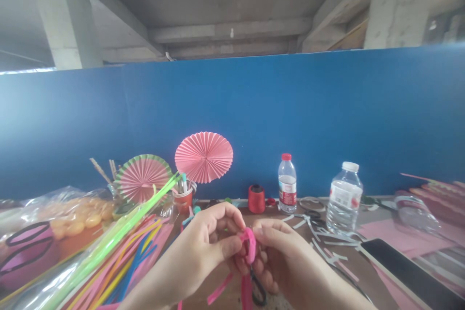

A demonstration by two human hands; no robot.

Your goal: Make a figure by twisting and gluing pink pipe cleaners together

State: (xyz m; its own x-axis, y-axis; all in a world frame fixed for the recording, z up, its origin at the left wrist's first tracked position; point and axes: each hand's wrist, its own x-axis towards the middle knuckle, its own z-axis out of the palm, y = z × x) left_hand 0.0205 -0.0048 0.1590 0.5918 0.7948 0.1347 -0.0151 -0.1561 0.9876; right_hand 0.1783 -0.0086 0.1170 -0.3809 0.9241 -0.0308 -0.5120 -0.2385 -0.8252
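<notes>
Between my two hands, low in the middle of the head view, a bright pink ribbon [250,247] is bent into a small loop. My left hand [214,237] pinches the loop's left side between thumb and fingers. On the other side, my right hand [278,247] grips it with thumb and forefinger. Loose ends of the ribbon hang down below the fingers. Under my right hand shows a dark loop, perhaps a scissors handle [258,290], partly hidden by the ribbon and fingers.
Behind stand a red thread spool [256,199], a red-capped bottle [287,186] and a white-capped bottle [344,201]. A phone [410,271] lies at right near paper scraps. Colourful strips [134,261] fill the left. Pink paper fans [204,157] stand before a blue partition [254,106].
</notes>
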